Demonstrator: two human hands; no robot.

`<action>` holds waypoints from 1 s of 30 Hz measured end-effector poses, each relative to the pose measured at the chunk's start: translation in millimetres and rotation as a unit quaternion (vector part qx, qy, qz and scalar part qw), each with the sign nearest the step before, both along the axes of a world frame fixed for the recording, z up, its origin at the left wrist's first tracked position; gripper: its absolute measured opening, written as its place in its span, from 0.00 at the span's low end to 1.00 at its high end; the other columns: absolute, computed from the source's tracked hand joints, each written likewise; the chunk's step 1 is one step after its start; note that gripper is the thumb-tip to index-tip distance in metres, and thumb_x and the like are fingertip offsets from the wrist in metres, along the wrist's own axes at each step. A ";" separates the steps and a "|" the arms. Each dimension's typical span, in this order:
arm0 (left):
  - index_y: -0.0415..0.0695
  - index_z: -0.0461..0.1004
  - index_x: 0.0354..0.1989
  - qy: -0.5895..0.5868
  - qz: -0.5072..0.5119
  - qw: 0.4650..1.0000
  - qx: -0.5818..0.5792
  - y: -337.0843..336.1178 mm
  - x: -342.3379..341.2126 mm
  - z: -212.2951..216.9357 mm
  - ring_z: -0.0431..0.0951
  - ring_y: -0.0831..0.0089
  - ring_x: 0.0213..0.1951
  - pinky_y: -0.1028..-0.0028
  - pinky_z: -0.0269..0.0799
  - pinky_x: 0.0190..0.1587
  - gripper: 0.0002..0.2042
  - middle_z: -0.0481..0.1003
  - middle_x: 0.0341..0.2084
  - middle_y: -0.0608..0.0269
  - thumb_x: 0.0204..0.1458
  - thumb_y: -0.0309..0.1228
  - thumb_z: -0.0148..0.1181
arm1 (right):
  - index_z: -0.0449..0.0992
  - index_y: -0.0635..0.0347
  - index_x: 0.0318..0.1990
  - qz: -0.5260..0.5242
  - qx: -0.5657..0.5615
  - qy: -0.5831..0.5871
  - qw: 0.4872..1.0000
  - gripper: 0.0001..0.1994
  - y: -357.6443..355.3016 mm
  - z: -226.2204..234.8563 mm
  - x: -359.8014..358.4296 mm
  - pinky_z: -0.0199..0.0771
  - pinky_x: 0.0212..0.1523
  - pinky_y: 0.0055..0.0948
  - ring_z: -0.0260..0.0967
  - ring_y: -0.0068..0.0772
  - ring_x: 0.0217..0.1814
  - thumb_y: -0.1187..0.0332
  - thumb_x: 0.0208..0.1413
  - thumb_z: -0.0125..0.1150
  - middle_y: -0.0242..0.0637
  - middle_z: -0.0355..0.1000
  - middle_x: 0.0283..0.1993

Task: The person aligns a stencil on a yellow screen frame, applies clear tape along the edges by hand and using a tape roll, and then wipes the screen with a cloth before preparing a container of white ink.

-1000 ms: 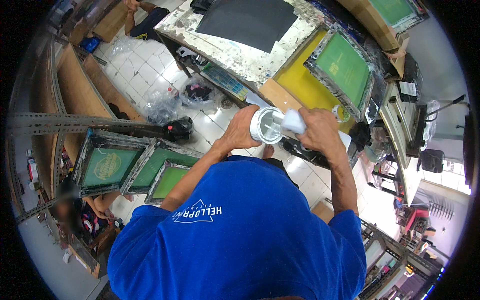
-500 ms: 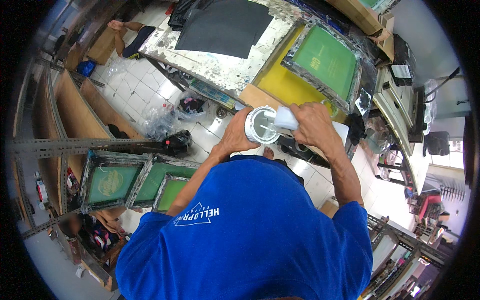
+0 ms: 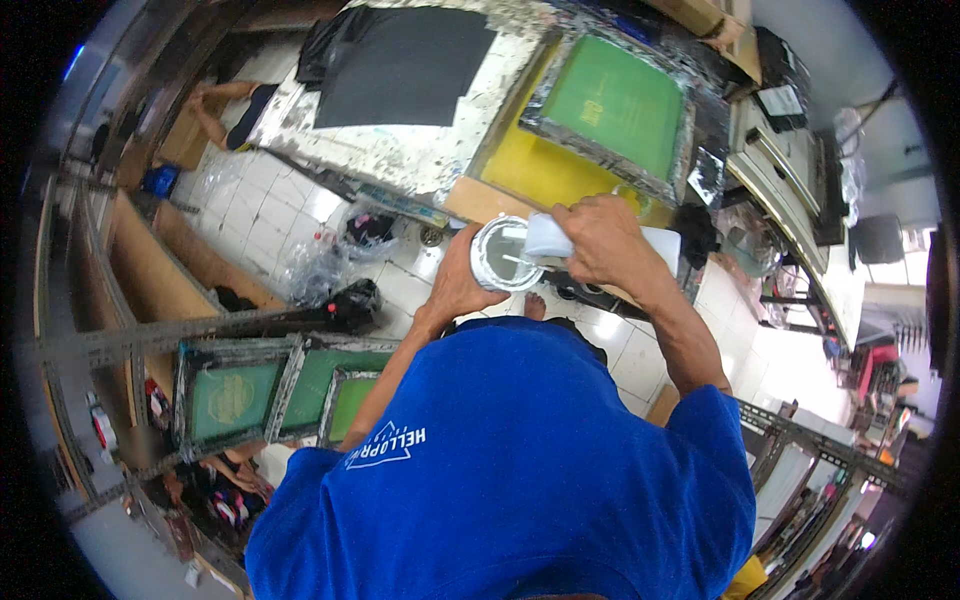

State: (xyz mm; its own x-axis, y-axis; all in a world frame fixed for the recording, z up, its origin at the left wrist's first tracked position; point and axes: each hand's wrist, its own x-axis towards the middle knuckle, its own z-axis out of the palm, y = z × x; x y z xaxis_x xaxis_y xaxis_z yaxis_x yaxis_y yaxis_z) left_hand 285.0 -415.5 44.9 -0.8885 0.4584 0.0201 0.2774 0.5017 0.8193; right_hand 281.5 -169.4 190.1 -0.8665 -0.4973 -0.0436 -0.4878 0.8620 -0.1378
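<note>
My left hand is wrapped round the side of an open round tub with a smeared white rim. Pale streaks show inside it; I cannot tell whether they are liquid or a thin tool. Above the tub's right edge, my right hand is closed on a white plastic piece, its end over the opening. The fingers hide much of this piece, so its kind is unclear. A flat white shape shows beyond my right wrist; whether it belongs to the held piece cannot be told.
Ahead, a stained white table bears black sheets, a yellow screen frame and a green one overlapping it. Framed green screens lean at left by wooden boards. Another person's hands show at lower left.
The view has shifted slightly, so the table and frames sit a little further left. Both hands keep their holds, with the white piece still over the tub.
</note>
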 end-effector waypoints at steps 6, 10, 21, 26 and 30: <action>0.35 0.62 0.61 0.028 0.035 0.998 0.046 19.1 -0.9 0.4 0.73 0.48 0.55 0.59 0.68 0.59 0.50 0.71 0.51 0.44 0.23 0.36 0.80 | 0.76 0.61 0.33 0.023 -0.043 0.019 0.999 0.15 18.8 -3.2 -8.0 0.73 0.34 0.45 0.76 0.51 0.32 0.67 0.32 0.65 0.45 0.75 0.25; 0.35 0.61 0.62 0.014 0.016 0.999 0.047 36.1 -7.0 6.5 0.72 0.49 0.56 0.59 0.68 0.60 0.50 0.69 0.53 0.45 0.24 0.36 0.80 | 0.76 0.61 0.30 0.035 -0.049 0.063 0.996 0.13 39.5 0.9 -10.1 0.74 0.30 0.43 0.76 0.49 0.29 0.66 0.34 0.65 0.44 0.74 0.22; 0.36 0.48 0.67 0.036 0.028 0.986 0.163 92.3 -30.6 7.1 0.68 0.57 0.61 0.59 0.61 0.66 0.57 0.66 0.59 0.47 0.28 0.35 0.83 | 0.75 0.60 0.45 -0.100 -0.189 0.031 0.976 0.26 157.6 30.2 -20.6 0.73 0.45 0.46 0.75 0.55 0.43 0.55 0.39 0.73 0.50 0.76 0.39; 0.37 0.47 0.67 0.048 0.102 0.982 0.151 106.5 -33.4 17.1 0.68 0.58 0.61 0.57 0.61 0.65 0.59 0.65 0.59 0.49 0.27 0.37 0.85 | 0.72 0.64 0.49 -0.294 -0.349 0.119 0.882 0.35 267.7 15.1 -60.0 0.75 0.47 0.43 0.76 0.58 0.47 0.55 0.35 0.81 0.55 0.77 0.43; 0.38 0.47 0.66 0.048 0.147 0.983 0.098 116.6 -29.8 12.8 0.68 0.58 0.60 0.57 0.61 0.65 0.58 0.66 0.59 0.50 0.27 0.37 0.84 | 0.71 0.67 0.50 -0.470 -0.355 0.222 0.777 0.36 387.8 -54.1 -131.7 0.75 0.49 0.42 0.76 0.57 0.48 0.56 0.35 0.82 0.57 0.77 0.46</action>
State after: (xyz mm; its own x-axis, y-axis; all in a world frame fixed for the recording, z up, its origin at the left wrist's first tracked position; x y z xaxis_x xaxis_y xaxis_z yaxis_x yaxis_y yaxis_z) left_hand 255.2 -298.8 57.7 -0.9719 0.1610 0.1719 0.2240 0.4069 0.8856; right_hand 149.8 218.4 136.1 -0.7134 0.6013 0.3598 0.1759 0.6507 -0.7386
